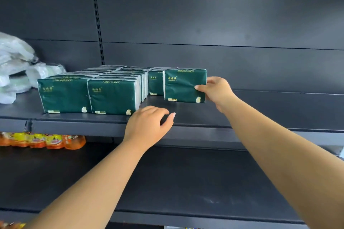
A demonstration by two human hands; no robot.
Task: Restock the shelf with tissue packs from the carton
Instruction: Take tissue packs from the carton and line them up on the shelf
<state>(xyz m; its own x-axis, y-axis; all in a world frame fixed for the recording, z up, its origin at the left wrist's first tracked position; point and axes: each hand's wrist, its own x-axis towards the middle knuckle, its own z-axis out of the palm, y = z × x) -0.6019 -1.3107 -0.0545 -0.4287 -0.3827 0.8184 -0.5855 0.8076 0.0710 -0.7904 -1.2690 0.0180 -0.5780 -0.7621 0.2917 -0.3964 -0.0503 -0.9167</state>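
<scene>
On the far left of the shelf (260,121) lie crumpled white plastic bags (16,69), and on the shelf below sit orange snack packets (42,141) whose print is too small to read. Next come two full rows of dark green tissue packs (89,95) standing on edge, each printed "COMFORTABLE" upside down along its top edge, with gold characters and a small pale emblem at the lower corner. Just right of them the left hand (147,128) hovers over the shelf's front lip, fingers loosely curled, holding nothing. Further right, a third row is only started at the back; its front tissue pack (183,86) stands upright with its broad face forward. The right hand (216,90) pinches that pack's right edge, thumb on the front. The carton is out of view. The gap ahead of this pack lies toward the person, nearer the left hand.
</scene>
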